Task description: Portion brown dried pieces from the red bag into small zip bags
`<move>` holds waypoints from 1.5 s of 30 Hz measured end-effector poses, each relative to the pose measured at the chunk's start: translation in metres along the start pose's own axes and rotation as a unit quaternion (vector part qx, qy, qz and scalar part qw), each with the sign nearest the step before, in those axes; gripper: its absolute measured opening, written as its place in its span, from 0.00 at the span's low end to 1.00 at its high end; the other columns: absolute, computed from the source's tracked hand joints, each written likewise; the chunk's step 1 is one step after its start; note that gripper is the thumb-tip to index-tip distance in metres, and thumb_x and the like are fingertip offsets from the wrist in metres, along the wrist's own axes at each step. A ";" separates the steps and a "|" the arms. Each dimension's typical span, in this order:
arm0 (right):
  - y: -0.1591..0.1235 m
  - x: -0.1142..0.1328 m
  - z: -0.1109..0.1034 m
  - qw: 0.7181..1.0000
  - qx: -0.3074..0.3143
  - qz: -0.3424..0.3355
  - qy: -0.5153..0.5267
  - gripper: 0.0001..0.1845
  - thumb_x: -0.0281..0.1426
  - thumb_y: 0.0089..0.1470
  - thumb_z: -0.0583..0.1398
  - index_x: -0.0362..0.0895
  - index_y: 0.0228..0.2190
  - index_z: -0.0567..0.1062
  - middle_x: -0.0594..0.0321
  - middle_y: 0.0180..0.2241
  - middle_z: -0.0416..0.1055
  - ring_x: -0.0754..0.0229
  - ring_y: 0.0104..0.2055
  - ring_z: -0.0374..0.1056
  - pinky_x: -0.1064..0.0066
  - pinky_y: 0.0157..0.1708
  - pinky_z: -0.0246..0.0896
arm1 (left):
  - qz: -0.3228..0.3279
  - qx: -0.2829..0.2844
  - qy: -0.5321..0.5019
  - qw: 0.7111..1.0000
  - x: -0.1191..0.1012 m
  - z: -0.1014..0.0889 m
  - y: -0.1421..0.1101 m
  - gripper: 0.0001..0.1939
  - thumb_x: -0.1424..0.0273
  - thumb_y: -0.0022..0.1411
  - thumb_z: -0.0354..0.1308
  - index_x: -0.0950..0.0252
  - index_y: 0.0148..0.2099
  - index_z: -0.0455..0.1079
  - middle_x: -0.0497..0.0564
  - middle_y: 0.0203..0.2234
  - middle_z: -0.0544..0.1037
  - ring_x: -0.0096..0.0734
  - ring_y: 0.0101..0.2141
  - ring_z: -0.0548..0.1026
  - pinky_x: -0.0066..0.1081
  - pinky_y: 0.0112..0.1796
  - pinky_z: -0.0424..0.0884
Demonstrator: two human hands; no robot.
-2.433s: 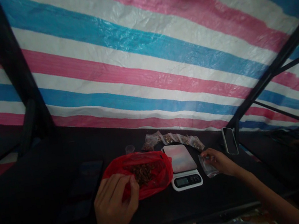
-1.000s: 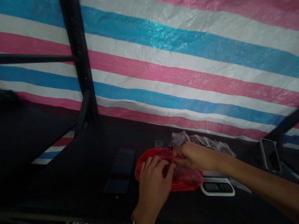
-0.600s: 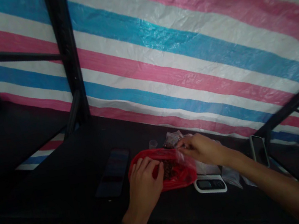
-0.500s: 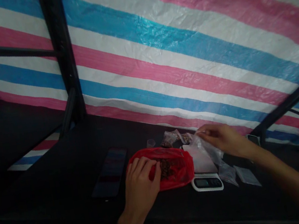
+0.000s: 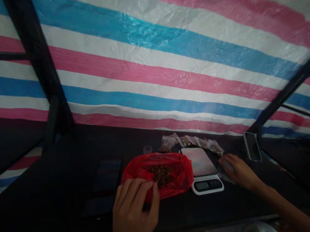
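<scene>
Where scale (image 5: 201, 165) sits, filled packets (image 5: 189, 142) behind.

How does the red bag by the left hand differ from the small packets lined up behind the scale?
The red bag is large and tinted; the small packets are little and clear. The red bag lies open, its brown contents exposed, with the left hand at its near edge; the small packets lie in a row by the striped tarp, untouched. Both are thin plastic holding brownish bits on the dark table.
</scene>
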State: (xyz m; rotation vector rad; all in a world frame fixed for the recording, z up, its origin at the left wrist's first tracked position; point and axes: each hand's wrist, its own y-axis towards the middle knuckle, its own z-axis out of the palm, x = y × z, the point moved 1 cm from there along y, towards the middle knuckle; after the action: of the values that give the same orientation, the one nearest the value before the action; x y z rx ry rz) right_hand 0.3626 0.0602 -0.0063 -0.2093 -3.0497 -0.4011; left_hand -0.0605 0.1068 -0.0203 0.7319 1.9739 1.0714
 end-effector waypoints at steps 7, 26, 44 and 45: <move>0.076 -0.006 -0.002 0.997 0.038 0.037 -0.063 0.19 0.33 0.65 0.56 0.42 0.52 0.80 0.44 0.53 0.78 0.39 0.58 0.73 0.51 0.58 0.66 | -0.003 0.010 0.002 1.000 -0.006 -0.006 0.004 0.08 0.81 0.69 0.61 0.62 0.39 0.71 0.49 0.30 0.78 0.36 0.34 0.73 0.38 0.40 0.66; 0.078 0.015 -0.045 0.994 -0.005 -0.024 -0.111 0.10 0.33 0.62 0.59 0.45 0.37 0.81 0.48 0.47 0.79 0.42 0.52 0.73 0.57 0.47 0.66 | 0.008 0.029 0.005 1.000 -0.019 -0.026 -0.005 0.10 0.81 0.68 0.60 0.60 0.40 0.70 0.46 0.28 0.79 0.30 0.31 0.74 0.34 0.37 0.68; 0.027 0.185 -0.092 0.829 0.148 0.034 0.538 0.13 0.44 0.51 0.70 0.47 0.31 0.86 0.62 0.30 0.82 0.60 0.30 0.72 0.69 0.30 0.64 | -0.345 0.355 -0.426 0.757 -0.053 0.033 0.058 0.17 0.53 0.69 0.55 0.62 0.41 0.73 0.43 0.26 0.73 0.20 0.15 0.63 0.23 0.15 0.56; 0.025 0.191 -0.089 0.821 0.157 0.033 0.548 0.13 0.43 0.51 0.71 0.46 0.31 0.86 0.63 0.29 0.81 0.61 0.29 0.72 0.70 0.30 0.63 | -0.364 0.367 -0.442 0.733 -0.050 0.038 0.062 0.20 0.50 0.68 0.56 0.62 0.40 0.71 0.43 0.26 0.73 0.19 0.14 0.62 0.23 0.13 0.55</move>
State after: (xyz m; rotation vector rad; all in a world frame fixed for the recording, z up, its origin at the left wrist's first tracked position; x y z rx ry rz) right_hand 0.1810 0.0853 0.1007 -0.0299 -1.9016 0.0291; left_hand 0.0062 0.1151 0.0372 0.5722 1.4820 -0.5446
